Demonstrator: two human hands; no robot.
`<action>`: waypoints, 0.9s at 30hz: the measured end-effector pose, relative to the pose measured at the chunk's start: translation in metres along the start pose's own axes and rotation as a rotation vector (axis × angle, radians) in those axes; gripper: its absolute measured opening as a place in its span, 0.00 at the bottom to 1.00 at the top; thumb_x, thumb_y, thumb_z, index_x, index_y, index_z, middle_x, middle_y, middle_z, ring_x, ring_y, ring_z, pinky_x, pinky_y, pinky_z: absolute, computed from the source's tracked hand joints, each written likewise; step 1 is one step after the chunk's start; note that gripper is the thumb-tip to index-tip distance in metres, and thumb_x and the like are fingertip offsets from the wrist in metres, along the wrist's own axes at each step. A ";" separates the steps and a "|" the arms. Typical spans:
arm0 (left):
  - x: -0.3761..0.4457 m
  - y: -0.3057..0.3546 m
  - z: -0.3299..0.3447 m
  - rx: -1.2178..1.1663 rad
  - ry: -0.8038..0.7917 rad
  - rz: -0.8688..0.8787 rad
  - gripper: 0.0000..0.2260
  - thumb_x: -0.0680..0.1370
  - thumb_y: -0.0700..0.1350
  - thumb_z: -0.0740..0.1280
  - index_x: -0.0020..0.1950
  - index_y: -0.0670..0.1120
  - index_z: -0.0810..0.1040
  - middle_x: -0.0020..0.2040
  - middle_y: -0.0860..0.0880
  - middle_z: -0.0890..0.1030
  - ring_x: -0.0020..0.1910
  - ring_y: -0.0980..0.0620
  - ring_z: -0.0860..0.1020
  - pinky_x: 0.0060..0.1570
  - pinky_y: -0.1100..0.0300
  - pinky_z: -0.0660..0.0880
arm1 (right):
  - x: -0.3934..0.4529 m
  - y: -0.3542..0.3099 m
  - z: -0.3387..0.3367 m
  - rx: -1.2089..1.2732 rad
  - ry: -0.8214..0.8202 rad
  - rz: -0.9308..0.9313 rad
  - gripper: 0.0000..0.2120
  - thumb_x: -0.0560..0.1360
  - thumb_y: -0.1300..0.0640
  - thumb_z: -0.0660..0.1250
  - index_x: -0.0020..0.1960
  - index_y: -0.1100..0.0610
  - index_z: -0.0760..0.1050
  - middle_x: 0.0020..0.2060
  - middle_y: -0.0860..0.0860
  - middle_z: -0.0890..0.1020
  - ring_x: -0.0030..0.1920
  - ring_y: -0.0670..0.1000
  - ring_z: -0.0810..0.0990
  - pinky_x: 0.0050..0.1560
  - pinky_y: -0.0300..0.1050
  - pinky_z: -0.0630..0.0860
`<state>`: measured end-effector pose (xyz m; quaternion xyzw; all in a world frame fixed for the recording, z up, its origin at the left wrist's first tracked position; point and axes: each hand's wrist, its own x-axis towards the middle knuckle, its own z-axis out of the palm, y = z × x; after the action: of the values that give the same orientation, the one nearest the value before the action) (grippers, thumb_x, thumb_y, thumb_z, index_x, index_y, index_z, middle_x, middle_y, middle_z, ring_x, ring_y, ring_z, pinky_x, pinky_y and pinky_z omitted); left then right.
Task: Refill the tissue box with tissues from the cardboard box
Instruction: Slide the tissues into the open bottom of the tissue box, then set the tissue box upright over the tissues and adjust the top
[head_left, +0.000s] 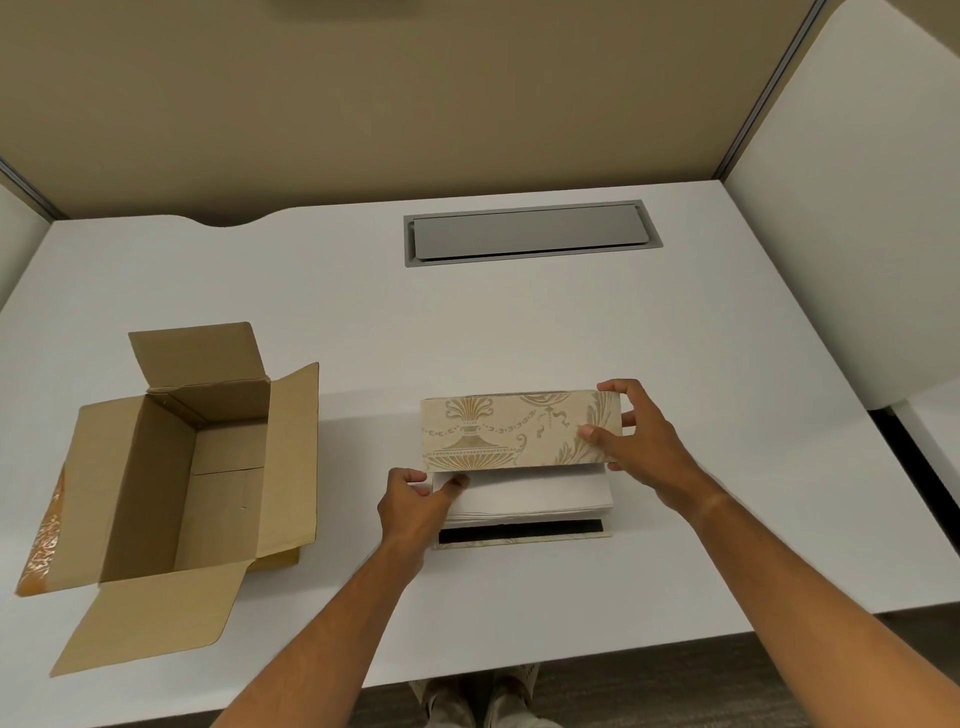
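A cream tissue box (498, 431) with a gold ornamental pattern lies in the middle of the white desk, its patterned panel raised towards me. Below it a white stack of tissues (524, 499) shows, resting above a flap with a black strip (519, 532). My right hand (631, 436) grips the right end of the patterned panel. My left hand (415, 504) pinches the left end of the tissue stack at the box's lower left corner. The brown cardboard box (171, 467) stands open at the left; its inside looks empty.
The white desk (363, 322) has a grey cable hatch (530, 234) set in at the back. Beige partition walls rise behind and a white panel at the right. The cardboard box's flaps spread outward; an orange patterned sheet (44, 540) shows at its left.
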<state>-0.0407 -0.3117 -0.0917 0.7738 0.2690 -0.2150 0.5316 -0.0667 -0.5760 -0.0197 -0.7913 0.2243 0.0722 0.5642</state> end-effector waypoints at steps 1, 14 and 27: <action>0.000 0.000 0.000 -0.002 0.000 -0.002 0.24 0.66 0.54 0.78 0.54 0.51 0.68 0.46 0.50 0.75 0.46 0.49 0.76 0.32 0.61 0.70 | -0.001 0.002 -0.001 0.015 0.000 0.004 0.21 0.74 0.55 0.73 0.60 0.42 0.67 0.48 0.47 0.81 0.48 0.47 0.79 0.33 0.36 0.79; 0.001 -0.004 0.001 0.010 -0.002 0.026 0.18 0.67 0.49 0.78 0.45 0.53 0.68 0.44 0.51 0.77 0.41 0.56 0.76 0.27 0.67 0.69 | -0.020 0.023 -0.006 0.187 -0.049 0.023 0.22 0.75 0.64 0.71 0.56 0.38 0.72 0.54 0.55 0.79 0.51 0.54 0.83 0.40 0.43 0.83; 0.010 -0.018 -0.009 0.067 -0.040 0.104 0.13 0.69 0.45 0.77 0.45 0.41 0.77 0.42 0.45 0.81 0.40 0.51 0.77 0.36 0.61 0.75 | -0.025 0.036 -0.004 0.281 -0.082 0.063 0.28 0.72 0.73 0.70 0.54 0.40 0.73 0.55 0.55 0.79 0.55 0.57 0.81 0.42 0.46 0.83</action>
<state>-0.0440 -0.2958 -0.1079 0.7998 0.2103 -0.2114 0.5210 -0.1054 -0.5824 -0.0405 -0.6935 0.2336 0.0901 0.6756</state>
